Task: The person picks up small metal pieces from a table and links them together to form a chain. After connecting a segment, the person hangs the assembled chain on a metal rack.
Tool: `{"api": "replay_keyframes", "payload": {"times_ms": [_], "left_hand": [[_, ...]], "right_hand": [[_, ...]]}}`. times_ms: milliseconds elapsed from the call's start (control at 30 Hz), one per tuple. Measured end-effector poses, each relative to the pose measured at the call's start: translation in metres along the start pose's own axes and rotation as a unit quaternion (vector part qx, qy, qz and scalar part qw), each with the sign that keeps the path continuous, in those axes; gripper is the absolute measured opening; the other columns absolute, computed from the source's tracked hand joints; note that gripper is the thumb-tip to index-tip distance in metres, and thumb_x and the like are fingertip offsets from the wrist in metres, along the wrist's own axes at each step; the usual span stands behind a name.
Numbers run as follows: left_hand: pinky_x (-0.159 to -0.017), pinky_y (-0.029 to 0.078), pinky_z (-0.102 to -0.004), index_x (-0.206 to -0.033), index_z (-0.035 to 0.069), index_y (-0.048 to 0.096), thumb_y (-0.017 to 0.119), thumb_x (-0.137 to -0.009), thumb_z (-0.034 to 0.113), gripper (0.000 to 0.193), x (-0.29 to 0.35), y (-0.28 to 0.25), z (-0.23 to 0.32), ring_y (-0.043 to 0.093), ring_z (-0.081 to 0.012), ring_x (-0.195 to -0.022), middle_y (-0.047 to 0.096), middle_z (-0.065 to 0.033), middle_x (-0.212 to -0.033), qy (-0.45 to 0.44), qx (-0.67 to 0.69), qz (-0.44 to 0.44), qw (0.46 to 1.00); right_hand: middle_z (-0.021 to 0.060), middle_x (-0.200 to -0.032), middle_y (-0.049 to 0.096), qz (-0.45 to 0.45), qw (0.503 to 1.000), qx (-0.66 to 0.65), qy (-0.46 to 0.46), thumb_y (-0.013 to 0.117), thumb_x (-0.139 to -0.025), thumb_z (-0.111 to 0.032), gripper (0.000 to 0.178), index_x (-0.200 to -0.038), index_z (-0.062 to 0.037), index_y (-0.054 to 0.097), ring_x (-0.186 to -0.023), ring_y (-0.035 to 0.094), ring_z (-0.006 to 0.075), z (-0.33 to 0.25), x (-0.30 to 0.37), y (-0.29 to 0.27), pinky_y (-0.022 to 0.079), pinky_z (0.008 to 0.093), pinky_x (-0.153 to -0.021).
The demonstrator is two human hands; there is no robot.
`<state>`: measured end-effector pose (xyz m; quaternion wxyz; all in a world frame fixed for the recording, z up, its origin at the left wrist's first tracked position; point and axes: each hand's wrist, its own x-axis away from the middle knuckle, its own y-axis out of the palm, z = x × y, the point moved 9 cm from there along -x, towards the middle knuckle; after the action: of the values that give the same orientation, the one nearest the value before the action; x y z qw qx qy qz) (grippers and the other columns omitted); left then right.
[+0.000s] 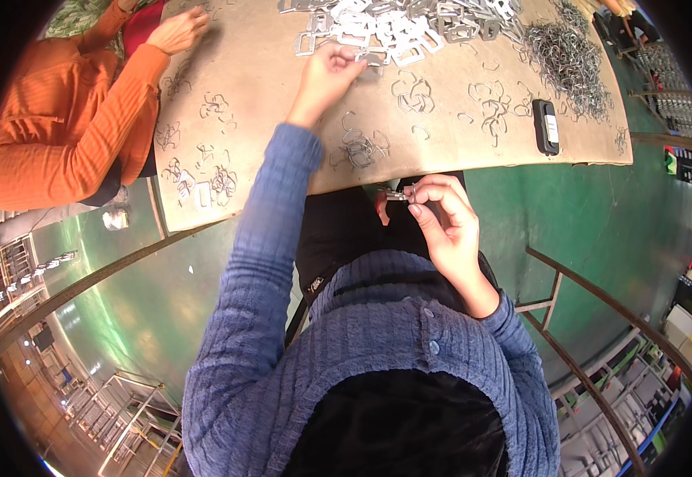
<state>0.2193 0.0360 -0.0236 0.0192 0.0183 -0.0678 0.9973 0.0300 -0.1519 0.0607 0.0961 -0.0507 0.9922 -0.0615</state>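
My left hand [330,78] reaches across the table to the near edge of a heap of flat silver metal frames [409,30]. Its thumb and fingers close on one metal frame [371,60], partly covered by the fingers. Close to the table's front edge, my right hand [451,226] pinches a small metal piece [409,193]. Beside those fingertips is a small metal device with a red handle [382,208]; its exact kind is too small to tell. Between my hands, a cluster of bent wire hooks [358,149] lies on the table.
More wire hooks [414,93] lie in loose groups over the brown-covered table [282,171], with a large pile of hooks [568,63] at the far right. A black case with a white label [546,127] lies nearby. On the left sits a co-worker in orange [68,135], one hand over the table.
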Motion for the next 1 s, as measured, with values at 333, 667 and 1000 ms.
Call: {"api": "replay_keyframes", "payload": {"times_ms": [333, 667, 1000], "left_hand": [[-0.071, 0.052, -0.0232, -0.106, 0.003, 0.057, 0.061, -0.087, 0.010, 0.020, 0.151, 0.044, 0.022, 0.062, -0.0114, -0.077, 0.063, -0.0023, -0.086, -0.199, 0.264, -0.062, 0.942], [-0.045, 0.048, -0.0246, -0.090, -0.002, 0.056, 0.061, -0.085, 0.004, 0.009, 0.164, 0.057, 0.054, 0.056, -0.0105, -0.055, 0.060, -0.0053, -0.072, -0.127, 0.256, -0.091, 0.954], [-0.048, 0.044, -0.0211, -0.079, 0.001, 0.062, 0.067, -0.079, 0.002, 0.005, 0.171, 0.042, 0.084, 0.055, -0.0098, -0.055, 0.060, -0.0071, -0.076, 0.082, 0.059, -0.044, 0.994]], "right_hand": [[0.0081, -0.092, 0.058, 0.008, 0.998, 0.057, 0.000, 0.063, -0.077, 0.006, 0.013, -0.087, -0.0015, 0.059, -0.079, 0.059, 0.0153, -0.003, -0.002, -0.002, 0.048, 0.0261, -0.071], [0.0077, -0.092, 0.057, 0.006, 0.998, 0.054, -0.007, 0.064, -0.077, 0.005, 0.012, -0.087, -0.0015, 0.060, -0.082, 0.058, 0.0156, -0.003, -0.001, 0.001, 0.048, 0.0264, -0.073], [0.0088, -0.098, 0.056, -0.031, 0.996, 0.086, -0.005, 0.067, -0.075, 0.003, 0.018, -0.092, -0.0025, 0.061, -0.081, 0.057, 0.0150, 0.003, -0.002, 0.003, 0.048, 0.0270, -0.070]]}}
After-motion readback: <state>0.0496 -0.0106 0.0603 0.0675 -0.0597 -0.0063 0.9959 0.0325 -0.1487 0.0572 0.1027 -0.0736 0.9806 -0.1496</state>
